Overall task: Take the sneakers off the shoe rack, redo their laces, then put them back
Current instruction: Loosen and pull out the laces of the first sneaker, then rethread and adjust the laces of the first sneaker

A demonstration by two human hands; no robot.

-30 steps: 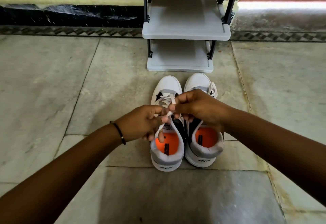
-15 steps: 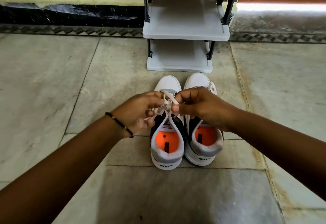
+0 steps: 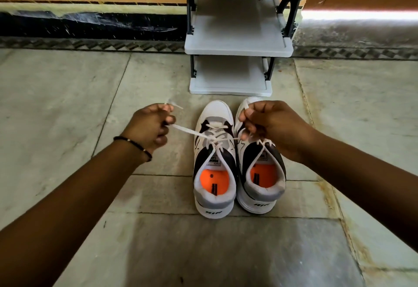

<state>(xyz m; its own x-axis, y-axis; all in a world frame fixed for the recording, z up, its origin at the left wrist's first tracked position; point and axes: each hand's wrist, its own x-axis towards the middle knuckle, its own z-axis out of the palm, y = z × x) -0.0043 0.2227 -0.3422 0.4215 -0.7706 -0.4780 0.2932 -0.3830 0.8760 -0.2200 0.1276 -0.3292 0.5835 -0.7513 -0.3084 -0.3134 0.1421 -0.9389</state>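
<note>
Sneakers [image 3: 237,162] are sitting paired on floor tiles [image 3: 67,105] before the shoe rack [image 3: 237,44]; left hand [image 3: 150,126] and right hand [image 3: 269,124] are each pinching a lace [image 3: 187,131] end, fingers pressed together.

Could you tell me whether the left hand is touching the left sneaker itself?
Apart. The head view shows the left hand out over bare floor, clear of the left sneaker; only the taut lace pinched in its grip joins them.

Bare forearms (no sleeves), thin black beaded bracelet [image 3: 133,144] on left wrist.
</note>
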